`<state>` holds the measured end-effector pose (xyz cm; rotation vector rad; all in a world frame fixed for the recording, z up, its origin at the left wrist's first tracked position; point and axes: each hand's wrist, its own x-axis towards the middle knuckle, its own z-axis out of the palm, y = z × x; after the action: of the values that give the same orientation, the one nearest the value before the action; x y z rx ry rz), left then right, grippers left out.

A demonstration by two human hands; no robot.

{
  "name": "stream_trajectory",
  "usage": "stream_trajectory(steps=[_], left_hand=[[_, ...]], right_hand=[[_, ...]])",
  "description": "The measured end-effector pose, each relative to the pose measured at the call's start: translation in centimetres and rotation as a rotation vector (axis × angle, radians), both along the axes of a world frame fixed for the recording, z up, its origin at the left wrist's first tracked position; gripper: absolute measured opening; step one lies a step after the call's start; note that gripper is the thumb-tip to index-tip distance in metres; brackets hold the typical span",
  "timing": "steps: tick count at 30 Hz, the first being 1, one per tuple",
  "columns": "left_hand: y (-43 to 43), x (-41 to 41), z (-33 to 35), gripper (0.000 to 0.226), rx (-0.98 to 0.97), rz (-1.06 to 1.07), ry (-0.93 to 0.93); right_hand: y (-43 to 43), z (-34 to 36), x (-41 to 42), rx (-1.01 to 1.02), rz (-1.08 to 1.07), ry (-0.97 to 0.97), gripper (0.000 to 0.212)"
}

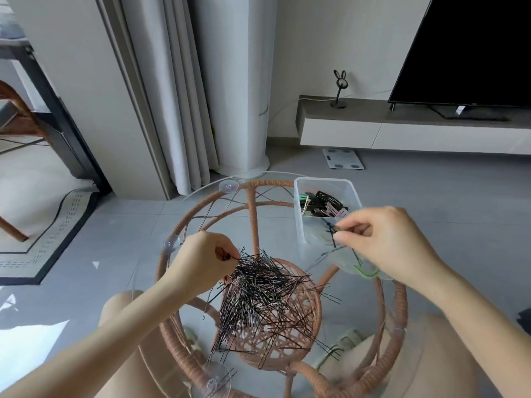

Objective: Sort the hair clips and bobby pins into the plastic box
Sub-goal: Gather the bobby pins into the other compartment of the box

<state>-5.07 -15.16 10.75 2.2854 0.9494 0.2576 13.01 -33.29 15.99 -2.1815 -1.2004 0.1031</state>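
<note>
A big heap of black bobby pins (264,300) lies on the round glass top of a rattan table (253,193). My left hand (204,262) pinches pins at the heap's upper left edge. A clear plastic box (301,245) stands at the table's right; hair clips (321,205) lie in its far end. My right hand (388,242) hovers over the box's near end and pinches a few bobby pins (332,231) between thumb and fingers. A green-edged clear bag (365,271) lies under that hand.
A few stray pins (330,349) lie near the table's right and front edge. Beyond the table are a grey floor, a curtain (172,96), a white column, a scale (342,159), a low TV bench (402,124) with a TV, and a rug (43,239) at left.
</note>
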Motion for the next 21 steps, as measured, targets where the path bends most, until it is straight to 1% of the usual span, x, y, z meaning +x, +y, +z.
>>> stream_trajectory(steps=[3,7,10,12,14,15,18,21], left_hand=[[0.0,0.3,0.1,0.019,0.002,0.004,0.005],[0.1,0.3,0.3,0.020,-0.010,-0.002,0.009],[0.2,0.4,0.7,0.024,0.006,0.002,0.010],[0.1,0.7,1.1,0.024,0.017,-0.005,0.009],[0.0,1.1,1.5,0.023,0.011,-0.017,-0.004],[-0.1,1.4,1.8,0.023,0.004,-0.027,-0.015],[-0.8,2.9,2.6,0.024,-0.028,-0.088,-0.057],[-2.0,5.6,3.9,0.015,-0.035,-0.191,-0.105]], right_hand=[[0.6,-0.1,2.7,0.049,-0.034,-0.044,0.011],[1.8,-2.2,5.7,-0.001,0.010,-0.117,0.012],[2.5,-4.5,6.9,-0.108,0.087,-0.144,0.012],[2.8,-6.1,7.4,-0.242,0.149,-0.164,0.010],[3.0,-6.9,7.4,-0.371,0.168,-0.142,0.011],[3.0,-7.0,7.5,-0.402,0.161,-0.113,0.012],[3.0,-6.6,7.5,-0.426,0.154,-0.056,0.012],[2.5,-5.8,7.6,-0.391,0.137,-0.046,0.016]])
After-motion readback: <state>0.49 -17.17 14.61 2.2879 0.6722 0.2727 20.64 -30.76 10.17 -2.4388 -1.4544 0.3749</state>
